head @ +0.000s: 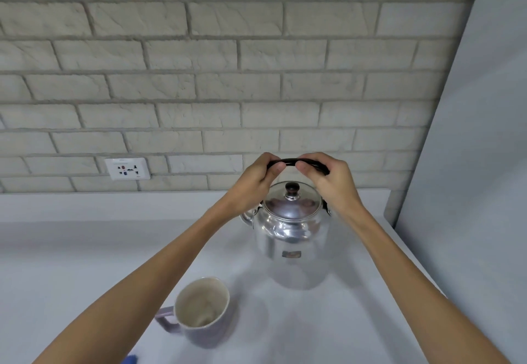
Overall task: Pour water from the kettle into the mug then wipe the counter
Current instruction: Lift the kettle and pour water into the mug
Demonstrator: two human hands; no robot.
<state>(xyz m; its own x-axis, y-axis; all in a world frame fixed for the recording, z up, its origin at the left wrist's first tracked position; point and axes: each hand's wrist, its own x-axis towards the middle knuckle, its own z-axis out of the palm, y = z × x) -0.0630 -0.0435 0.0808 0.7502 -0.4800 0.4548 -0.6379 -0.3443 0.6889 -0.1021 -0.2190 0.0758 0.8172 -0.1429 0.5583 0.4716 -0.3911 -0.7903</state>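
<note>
Head view: both hands closed on black handle (289, 161) arched over kettle (291, 238). Left hand (253, 181) grips left end, right hand (328, 178) grips right end, thumbs near each other at top. Kettle upright on white counter (85, 249), lid on, spout pointing left. Mug (201, 311) upright, near kettle, front-left, handle to left. Blue scrap (129, 360) at bottom edge. Socket (127, 168) on brick wall (199, 64).

Silver kettle (289, 238), lilac mug (201, 312)
</note>
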